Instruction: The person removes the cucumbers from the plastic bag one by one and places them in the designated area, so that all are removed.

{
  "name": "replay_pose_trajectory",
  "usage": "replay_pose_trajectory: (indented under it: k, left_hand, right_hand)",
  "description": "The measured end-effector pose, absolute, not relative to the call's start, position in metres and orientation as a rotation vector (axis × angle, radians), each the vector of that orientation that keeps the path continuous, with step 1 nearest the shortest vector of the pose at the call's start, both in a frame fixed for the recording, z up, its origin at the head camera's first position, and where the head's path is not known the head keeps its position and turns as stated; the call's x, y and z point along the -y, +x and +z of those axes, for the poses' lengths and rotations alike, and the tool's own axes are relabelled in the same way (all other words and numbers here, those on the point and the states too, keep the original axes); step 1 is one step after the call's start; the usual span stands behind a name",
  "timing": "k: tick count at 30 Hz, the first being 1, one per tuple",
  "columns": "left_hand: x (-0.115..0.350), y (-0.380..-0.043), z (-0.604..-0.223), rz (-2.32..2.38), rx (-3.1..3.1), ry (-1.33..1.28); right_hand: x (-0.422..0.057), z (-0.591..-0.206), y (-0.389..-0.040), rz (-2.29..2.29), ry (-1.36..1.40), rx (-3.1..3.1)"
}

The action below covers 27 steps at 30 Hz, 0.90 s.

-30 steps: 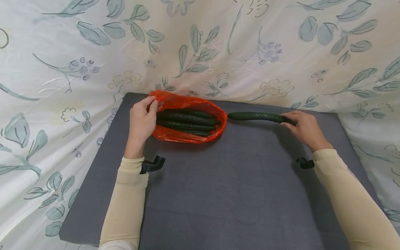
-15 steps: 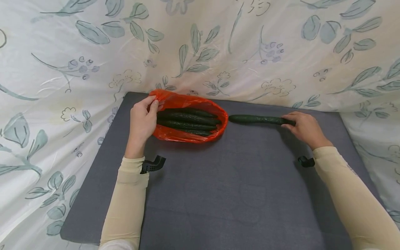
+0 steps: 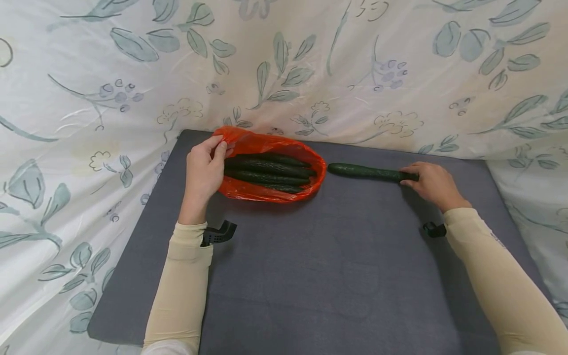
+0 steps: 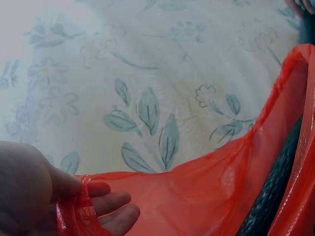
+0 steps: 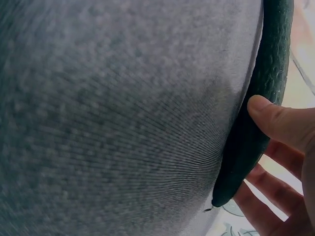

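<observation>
A red plastic bag [image 3: 275, 197] lies at the back of the table with its mouth spread, and several dark green cucumbers [image 3: 266, 170] lie side by side within it. My left hand [image 3: 205, 165] pinches the bag's left rim between thumb and fingers; the left wrist view shows the red film [image 4: 162, 196] bunched in that grip. To the right of the bag, my right hand [image 3: 432, 182] grips the right end of a single cucumber [image 3: 364, 171]. Its left end sits close to the bag's right rim. In the right wrist view the thumb [image 5: 270, 115] presses along this cucumber's side.
A grey cloth-covered table [image 3: 328, 266] spreads beneath both hands. Behind it and along the sides hangs a white curtain [image 3: 284, 64] printed with leaves and flowers. Black wrist mounts [image 3: 219, 233] sit at both cuffs.
The single cucumber's left end has dropped slightly, so it slopes down a little toward the right hand. The left hand keeps its hold on the bag rim. The view has shifted slightly.
</observation>
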<state>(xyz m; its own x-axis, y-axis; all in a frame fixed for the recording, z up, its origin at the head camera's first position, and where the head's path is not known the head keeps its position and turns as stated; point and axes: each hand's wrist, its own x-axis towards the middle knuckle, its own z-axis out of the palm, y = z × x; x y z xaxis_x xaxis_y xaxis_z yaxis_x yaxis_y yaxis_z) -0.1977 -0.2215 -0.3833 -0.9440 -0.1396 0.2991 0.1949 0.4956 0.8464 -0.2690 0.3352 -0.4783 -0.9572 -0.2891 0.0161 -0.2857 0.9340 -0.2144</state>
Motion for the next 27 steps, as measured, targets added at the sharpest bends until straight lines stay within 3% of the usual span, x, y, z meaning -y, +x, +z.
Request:
replay_pose_trajectory:
  k: [27]
  left_hand:
    - [0.2207,-0.1983,-0.3831,-1.431,2.405,-0.047]
  right_hand:
    - [-0.3312,-0.4836,-0.2673,-0.381,-0.434,-3.044]
